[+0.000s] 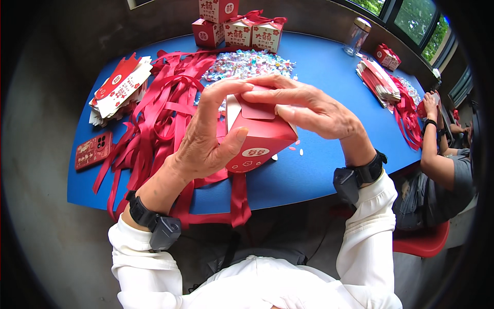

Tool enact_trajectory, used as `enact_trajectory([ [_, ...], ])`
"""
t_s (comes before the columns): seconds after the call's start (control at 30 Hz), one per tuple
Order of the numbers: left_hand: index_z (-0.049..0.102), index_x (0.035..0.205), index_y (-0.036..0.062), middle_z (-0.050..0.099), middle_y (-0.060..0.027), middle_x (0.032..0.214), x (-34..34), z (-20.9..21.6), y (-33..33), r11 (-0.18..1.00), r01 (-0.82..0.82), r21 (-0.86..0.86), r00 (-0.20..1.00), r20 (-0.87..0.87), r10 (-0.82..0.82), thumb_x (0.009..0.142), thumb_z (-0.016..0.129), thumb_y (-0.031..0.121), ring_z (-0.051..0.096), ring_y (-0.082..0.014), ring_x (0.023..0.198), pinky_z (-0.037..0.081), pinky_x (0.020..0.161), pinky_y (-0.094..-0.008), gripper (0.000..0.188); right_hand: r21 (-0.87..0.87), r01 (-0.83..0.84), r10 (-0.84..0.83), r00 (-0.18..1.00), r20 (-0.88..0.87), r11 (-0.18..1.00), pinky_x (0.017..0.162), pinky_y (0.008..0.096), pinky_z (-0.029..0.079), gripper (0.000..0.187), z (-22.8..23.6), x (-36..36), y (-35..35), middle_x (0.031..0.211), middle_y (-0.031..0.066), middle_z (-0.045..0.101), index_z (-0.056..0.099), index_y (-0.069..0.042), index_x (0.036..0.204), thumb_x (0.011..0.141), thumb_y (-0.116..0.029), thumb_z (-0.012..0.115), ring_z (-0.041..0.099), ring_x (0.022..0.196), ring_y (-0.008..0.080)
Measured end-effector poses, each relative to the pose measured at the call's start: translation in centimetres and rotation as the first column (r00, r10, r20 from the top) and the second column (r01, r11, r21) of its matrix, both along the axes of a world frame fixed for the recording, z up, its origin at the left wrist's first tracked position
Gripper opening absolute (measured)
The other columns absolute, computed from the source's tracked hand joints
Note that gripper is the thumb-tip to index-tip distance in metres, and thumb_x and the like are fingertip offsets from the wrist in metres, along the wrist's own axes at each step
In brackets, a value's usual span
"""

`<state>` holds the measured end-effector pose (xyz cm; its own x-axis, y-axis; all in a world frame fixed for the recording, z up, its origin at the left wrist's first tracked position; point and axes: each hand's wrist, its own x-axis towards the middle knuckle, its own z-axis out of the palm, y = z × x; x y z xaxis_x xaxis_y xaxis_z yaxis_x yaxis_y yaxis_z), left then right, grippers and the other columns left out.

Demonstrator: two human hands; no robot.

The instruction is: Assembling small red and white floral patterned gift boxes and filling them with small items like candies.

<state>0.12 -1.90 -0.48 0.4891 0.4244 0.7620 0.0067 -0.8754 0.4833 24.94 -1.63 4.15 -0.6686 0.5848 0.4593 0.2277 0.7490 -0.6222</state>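
Note:
A red and white cardboard gift box (275, 140) stands near the front edge of the blue table, its top flaps folded inward. My left hand (203, 129) curves round its left side, with the thumb by the front top edge and the fingers reaching over the top. From the right, my right hand (321, 110) lays its fingers across the top flap (259, 110), the thumb on the box's upper edge. The fingertips of both hands meet above the flaps. A red ribbon (239, 198) hangs over the table edge below the box. What lies inside the box is hidden.
Left of the box spreads a heap of red ribbons (172, 85), with flat box blanks (123, 87) and a phone (94, 150) beyond. Shiny wrapped pieces (247, 64) and tied boxes (267, 37) lie behind. A bottle (356, 37) stands far right; a co-worker (441, 167) sits right.

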Motion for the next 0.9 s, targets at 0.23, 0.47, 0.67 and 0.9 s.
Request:
enact_trajectory([
  [0.23, 0.045, 0.147, 0.0052, 0.032, -0.0243, 0.151, 0.2, 0.4, -0.6, 0.998, -0.065, 0.005, 0.988, -0.143, 0.065, 0.091, 0.056, 0.023, 0.033, -0.0402, 0.141, 0.03, 0.116, -0.0498, 0.06, -0.066, 0.19, -0.194, 0.98, -0.047, 0.979, 0.085, 0.0325, 0.057, 0.04, 0.0, -1.7, -0.2, 0.108, 0.0109, 0.072, 0.065, -0.005, 0.126, 0.091, -0.022, 0.076, 0.069, 0.096, 0.0177],
  [0.47, 0.052, 0.144, 0.0091, 0.028, -0.0255, 0.155, 0.1, -0.1, -0.3, 0.998, -0.058, -0.012, 0.992, -0.115, 0.056, 0.093, 0.061, 0.035, 0.032, -0.0423, 0.143, 0.032, 0.115, -0.0515, 0.058, -0.058, 0.237, -0.235, 0.971, 0.039, 0.97, 0.087, 0.037, 0.057, 0.046, 0.2, -1.9, -0.2, 0.114, 0.0157, 0.073, 0.067, -0.009, 0.13, 0.086, -0.021, 0.077, 0.072, 0.1, 0.0272],
  [0.67, 0.053, 0.144, 0.0112, 0.023, -0.0251, 0.158, 0.3, -0.3, -0.2, 0.998, -0.032, -0.054, 0.993, -0.111, 0.025, 0.093, 0.066, 0.044, 0.03, -0.0424, 0.144, 0.031, 0.115, -0.0517, 0.062, -0.034, 0.318, -0.295, 0.91, 0.291, 0.948, 0.088, 0.0387, 0.057, 0.049, 1.6, -2.0, -0.8, 0.119, 0.017, 0.071, 0.062, -0.012, 0.136, 0.09, -0.029, 0.072, 0.07, 0.104, 0.0303],
  [0.9, 0.055, 0.14, 0.0113, 0.023, -0.0223, 0.157, 0.0, -0.4, -0.1, 0.997, -0.08, -0.002, 0.988, -0.133, 0.079, 0.089, 0.072, 0.051, 0.034, -0.0394, 0.141, 0.035, 0.112, -0.0499, 0.067, 0.44, 0.132, -0.314, 0.874, 0.372, 0.888, 0.094, 0.042, 0.053, 0.05, 0.9, -1.4, -0.9, 0.135, 0.0178, 0.057, 0.046, -0.006, 0.147, 0.104, -0.032, 0.049, 0.062, 0.115, 0.0331],
])
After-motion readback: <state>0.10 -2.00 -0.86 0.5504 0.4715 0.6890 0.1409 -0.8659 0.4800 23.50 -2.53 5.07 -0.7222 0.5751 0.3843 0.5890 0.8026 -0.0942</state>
